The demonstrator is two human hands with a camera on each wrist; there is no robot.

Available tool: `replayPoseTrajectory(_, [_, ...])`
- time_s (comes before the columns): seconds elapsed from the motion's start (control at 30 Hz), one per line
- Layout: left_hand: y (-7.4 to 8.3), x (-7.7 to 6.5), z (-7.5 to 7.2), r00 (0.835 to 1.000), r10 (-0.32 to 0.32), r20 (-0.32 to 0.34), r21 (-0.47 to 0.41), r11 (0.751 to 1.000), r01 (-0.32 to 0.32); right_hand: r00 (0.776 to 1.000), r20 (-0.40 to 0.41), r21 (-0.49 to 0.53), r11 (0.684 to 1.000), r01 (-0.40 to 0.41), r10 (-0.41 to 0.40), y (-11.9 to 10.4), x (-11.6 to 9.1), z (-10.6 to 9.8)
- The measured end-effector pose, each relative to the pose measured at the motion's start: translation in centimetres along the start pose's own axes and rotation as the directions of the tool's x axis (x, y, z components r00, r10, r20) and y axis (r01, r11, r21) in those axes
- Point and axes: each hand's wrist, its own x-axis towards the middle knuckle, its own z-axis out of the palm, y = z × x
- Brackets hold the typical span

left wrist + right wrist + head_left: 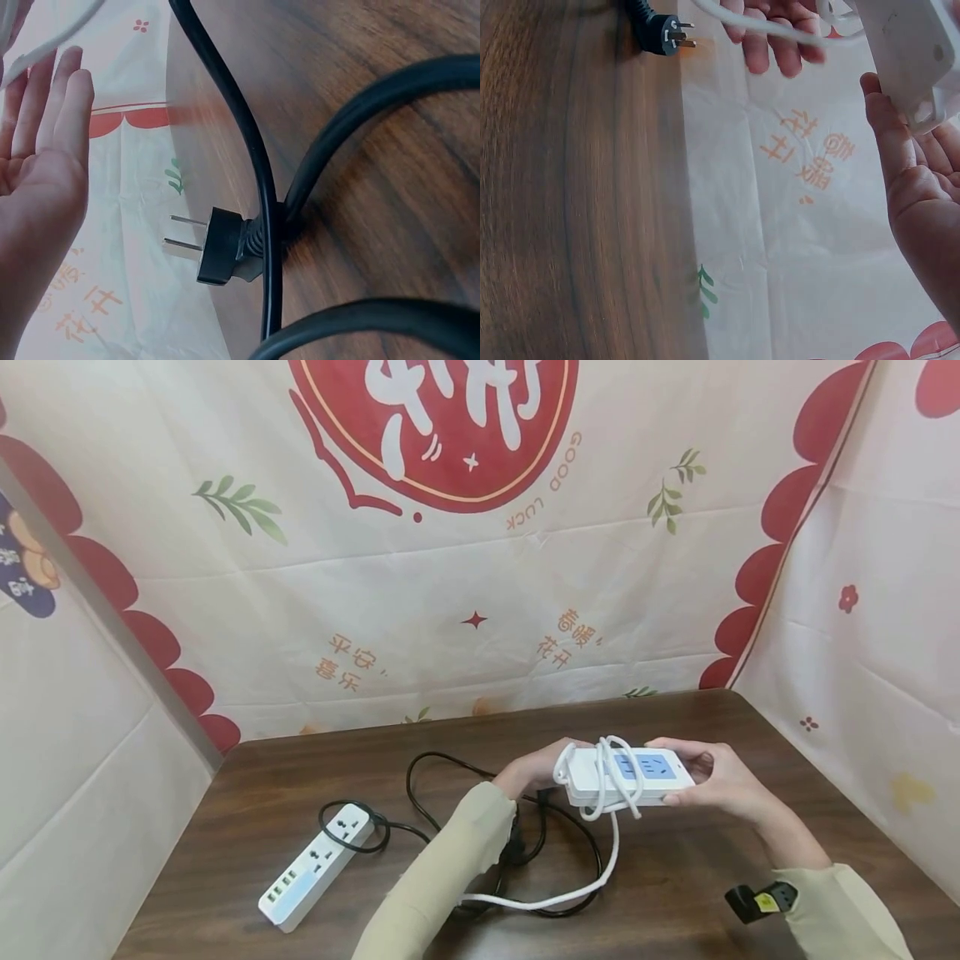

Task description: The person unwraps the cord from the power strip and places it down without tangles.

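Note:
A white power strip with blue sockets is held up over the table, its white cord looped around its left part and hanging below. My right hand grips the strip's right end, thumb on the near side and fingers on the far side. My left hand is at the other end, partly hidden behind the strip. In the left wrist view, the fingers of the left hand stretch out nearly straight beside the white cord. Below it a black plug with metal prongs stands out from its thick black cable.
A second white power strip lies on the left of the brown table, a black cord looped over its far end. More black cable coils under my hands. Printed cloth hangs along the back and sides.

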Motion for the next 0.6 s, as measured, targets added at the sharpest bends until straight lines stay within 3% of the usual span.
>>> replayPoseTrajectory(0.1, [0.1, 0.1, 0.0, 0.997, -0.012, -0.07, 0.023, 1.0, 0.014, 1.0, 0.002, -0.028, 1.0, -0.003, 0.004, 0.0, 0.0, 0.0])
replayPoseTrajectory(0.27, [0.5, 0.1, -0.1, 0.98, -0.051, -0.193, 0.068, 0.995, 0.066, 1.0, 0.002, -0.04, 0.999, -0.017, 0.017, -0.1, -0.1, 0.0])
replayPoseTrajectory(0.47, [1.7, -0.4, -0.5, 0.975, -0.042, -0.217, 0.152, 0.985, 0.076, 1.0, 0.018, -0.036, 0.999, -0.009, 0.01, 0.3, -0.3, 0.2])
replayPoseTrajectory(0.6, [2.2, -1.1, -1.0, 0.977, -0.048, -0.21, 0.1, 0.993, 0.07, 0.999, -0.004, -0.061, 0.997, -0.039, 0.039, 0.4, -0.5, 0.2])
